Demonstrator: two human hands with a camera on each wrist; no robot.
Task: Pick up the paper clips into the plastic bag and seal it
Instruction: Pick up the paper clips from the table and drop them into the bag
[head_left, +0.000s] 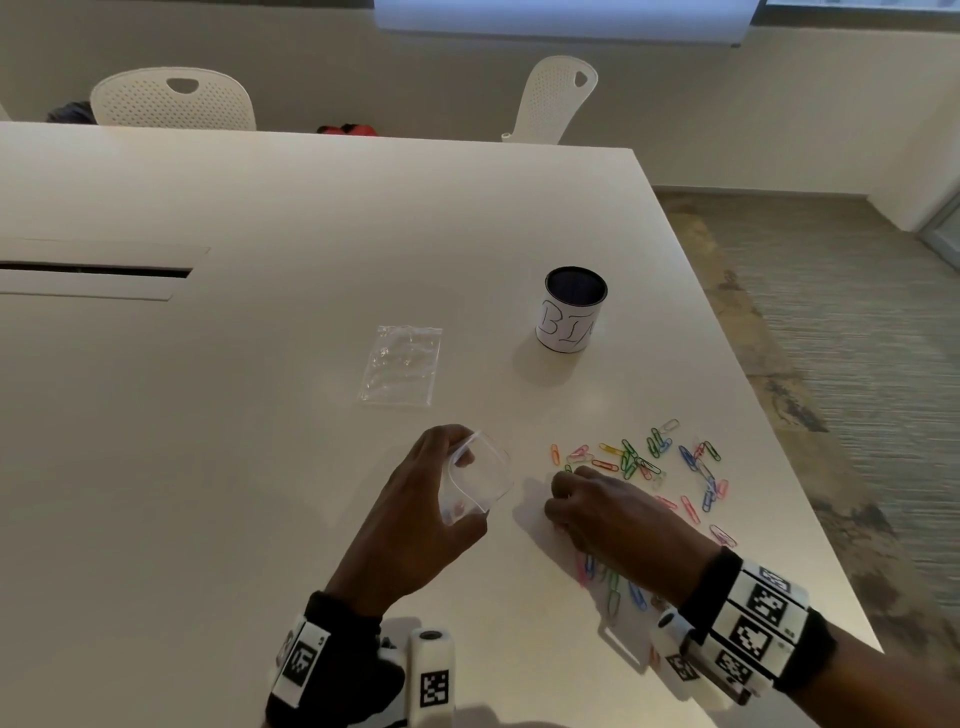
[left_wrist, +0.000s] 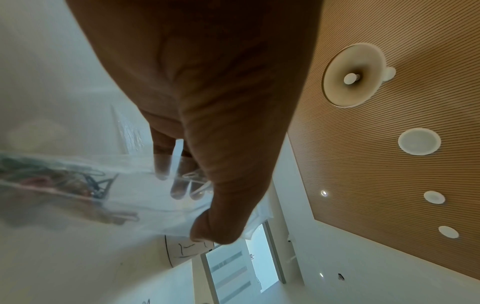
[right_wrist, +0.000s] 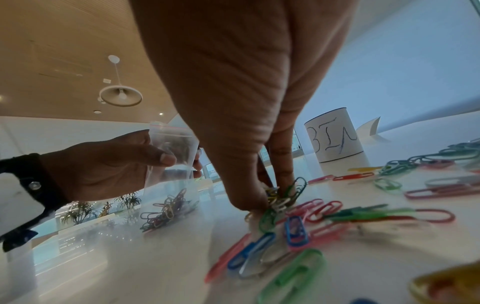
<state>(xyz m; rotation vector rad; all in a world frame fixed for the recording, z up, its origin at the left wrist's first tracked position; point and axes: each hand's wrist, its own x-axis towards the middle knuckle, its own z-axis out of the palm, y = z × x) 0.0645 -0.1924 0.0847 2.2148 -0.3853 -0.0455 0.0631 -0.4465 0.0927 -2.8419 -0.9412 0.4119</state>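
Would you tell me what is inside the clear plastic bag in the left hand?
A tangle of coloured paper clips lies at the bottom of the clear plastic bag; the left hand hides part of its wall.

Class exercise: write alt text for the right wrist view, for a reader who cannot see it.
A right hand pinches a bunch of coloured paper clips off a white table, with more clips scattered around. Beside it, a left hand holds upright a clear plastic bag with clips already inside; a white cup lettered "BIN" stands behind.

Clear bag upright, open; colored clips scattered on table.
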